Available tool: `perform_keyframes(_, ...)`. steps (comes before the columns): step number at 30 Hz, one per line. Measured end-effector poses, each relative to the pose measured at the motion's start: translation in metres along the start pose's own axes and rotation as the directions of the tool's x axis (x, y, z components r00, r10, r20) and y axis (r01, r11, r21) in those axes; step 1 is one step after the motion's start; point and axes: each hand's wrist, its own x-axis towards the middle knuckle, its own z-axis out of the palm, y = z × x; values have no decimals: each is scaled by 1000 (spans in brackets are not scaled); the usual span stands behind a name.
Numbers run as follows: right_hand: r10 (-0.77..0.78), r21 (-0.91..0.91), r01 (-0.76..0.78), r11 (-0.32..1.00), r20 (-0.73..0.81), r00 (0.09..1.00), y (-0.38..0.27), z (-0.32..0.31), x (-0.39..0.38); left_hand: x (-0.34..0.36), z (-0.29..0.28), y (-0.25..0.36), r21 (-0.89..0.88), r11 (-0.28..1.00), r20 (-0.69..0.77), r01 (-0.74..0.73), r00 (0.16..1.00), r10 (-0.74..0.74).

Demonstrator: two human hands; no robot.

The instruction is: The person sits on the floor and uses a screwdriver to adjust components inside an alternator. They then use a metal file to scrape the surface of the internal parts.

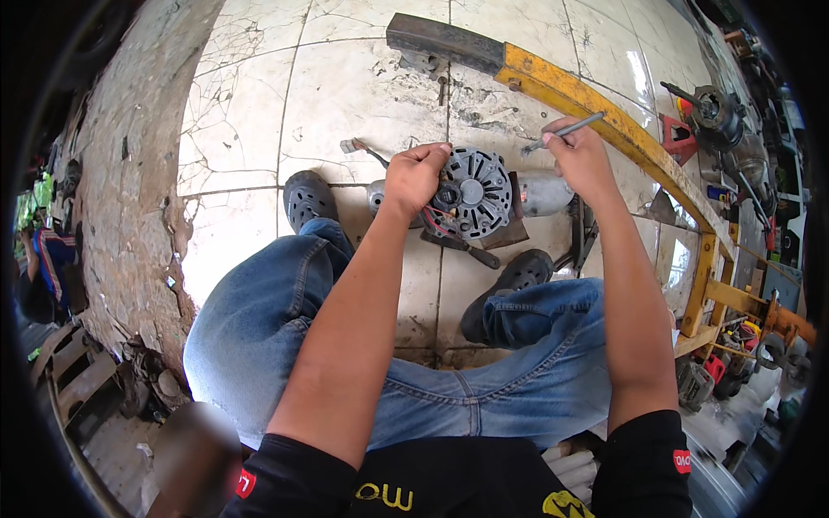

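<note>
On the floor between my feet sits an alternator (pixel 471 192), its round grey housing cut with vent slots and showing a hub in the middle. Red wires run at its left side. My left hand (pixel 414 180) is closed in a pinch at the upper left rim of the housing; what lies between the fingertips is hidden. Held in my right hand (pixel 580 160) is a slim grey brush (pixel 574 126), its dark tip pointing down left, right of the alternator and apart from it.
Under the alternator lie a brown piece (pixel 505 233) and a dark-handled tool (pixel 471 250). A metal cylinder (pixel 546 193) is to its right, a cable connector (pixel 352 145) to its upper left. A yellow steel frame (pixel 604 116) arches across the right, with a red stand (pixel 678 140) beyond.
</note>
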Motion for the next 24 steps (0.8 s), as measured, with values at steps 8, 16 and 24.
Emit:
perform_keyframes(8, -166, -250, 149, 957, -51, 985, -3, 6, 1, -4, 2, 7, 65, 998, -10, -10, 1000, 11)
perform_keyframes(16, -96, -269, 110, 957, 65, 993, -21, 26, -8, -7, 0, 11, 94, 995, -34, 23, 999, -20)
perform_keyframes(24, -56, -219, 73, 973, 79, 995, -36, 33, -13, -14, 2, 16, 96, 995, -47, 23, 999, -19)
